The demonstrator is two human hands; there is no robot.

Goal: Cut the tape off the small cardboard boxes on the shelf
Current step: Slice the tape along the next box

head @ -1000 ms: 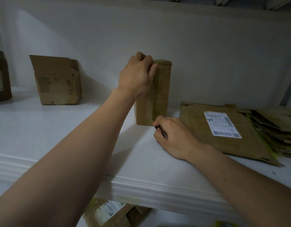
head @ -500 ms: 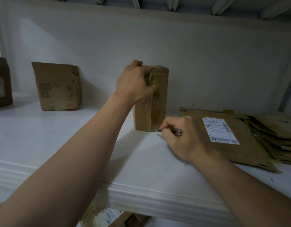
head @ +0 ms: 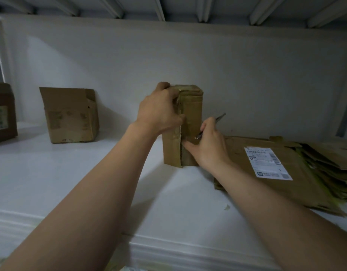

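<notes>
A small cardboard box [head: 191, 118] stands upright on the white shelf [head: 71, 182], with tape along its front seam. My left hand [head: 159, 112] grips the box's upper left side, fingers curled over the top edge. My right hand [head: 209, 145] holds a thin metal cutter [head: 213, 124] whose far end sticks up to the right; its tip lies against the box's right front face, and my thumb touches the seam low down. Below the thumb the seam shows as a dark slit.
An open cardboard box [head: 71, 114] stands at the back left, and another box [head: 2, 114] sits at the far left edge. A stack of flattened boxes [head: 286, 169], the top one with a white label, lies at the right. A tape scrap [head: 227, 207] lies near the shelf front.
My right hand rose from the shelf surface at the box's base to the box's front face, and the cutter now points up to the right. My left hand kept its grip.
</notes>
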